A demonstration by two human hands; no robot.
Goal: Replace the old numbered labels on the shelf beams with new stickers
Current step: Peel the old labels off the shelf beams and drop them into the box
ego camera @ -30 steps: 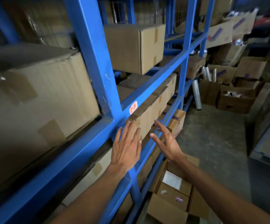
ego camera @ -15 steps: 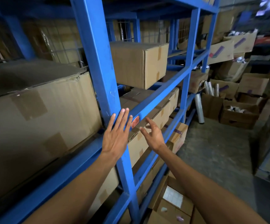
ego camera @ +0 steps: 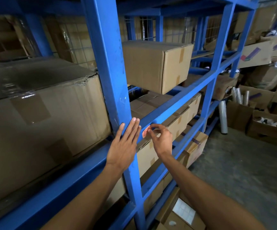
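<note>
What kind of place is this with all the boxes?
Probably a warehouse or stockroom. Tall blue metal shelves hold taped cardboard boxes, more open boxes sit on the concrete floor, and a beam carries a numbered label.

Both bare forearms reach forward and up. The left hand [ego camera: 124, 145] lies flat, fingers straight and pressed together, palm against the surface ahead. Just beside it, the right hand [ego camera: 161, 140] is curled, thumb and forefinger pinched, wrist bent slightly inward.
</note>
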